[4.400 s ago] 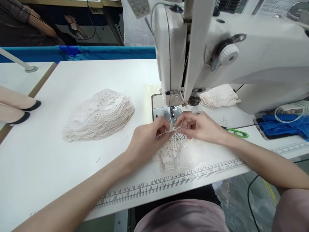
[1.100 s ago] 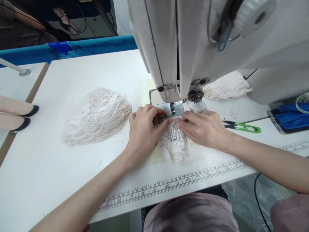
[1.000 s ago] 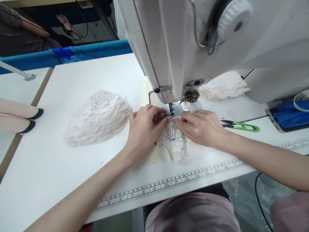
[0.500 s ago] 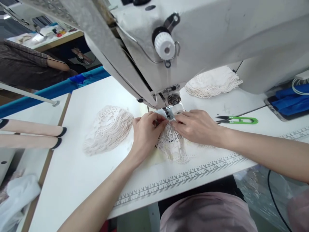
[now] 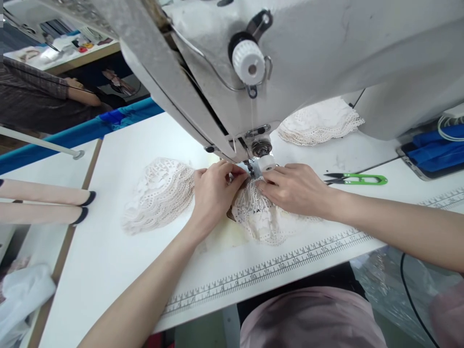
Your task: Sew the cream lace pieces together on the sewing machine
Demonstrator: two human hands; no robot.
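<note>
A small cream lace piece (image 5: 259, 220) lies on the white table just in front of the presser foot (image 5: 251, 170) of a white sewing machine (image 5: 290, 63). My left hand (image 5: 212, 195) pinches the lace's far edge at the left of the foot, fingers curled. My right hand (image 5: 295, 189) presses the same edge from the right, fingers bent down onto the lace. The fingertips of both hands nearly meet at the needle.
A stack of lace pieces (image 5: 159, 193) sits to the left. Another lace pile (image 5: 319, 123) lies behind the machine. Green thread snips (image 5: 357, 180) lie to the right, blue cloth (image 5: 435, 152) beyond. A printed ruler (image 5: 275, 268) runs along the table's front edge. Another person (image 5: 39, 96) sits at far left.
Both hands carried the lace from above the table up to the presser foot and now hold it flat there. My head moved closer and tilted, so the machine fills more of the view.
</note>
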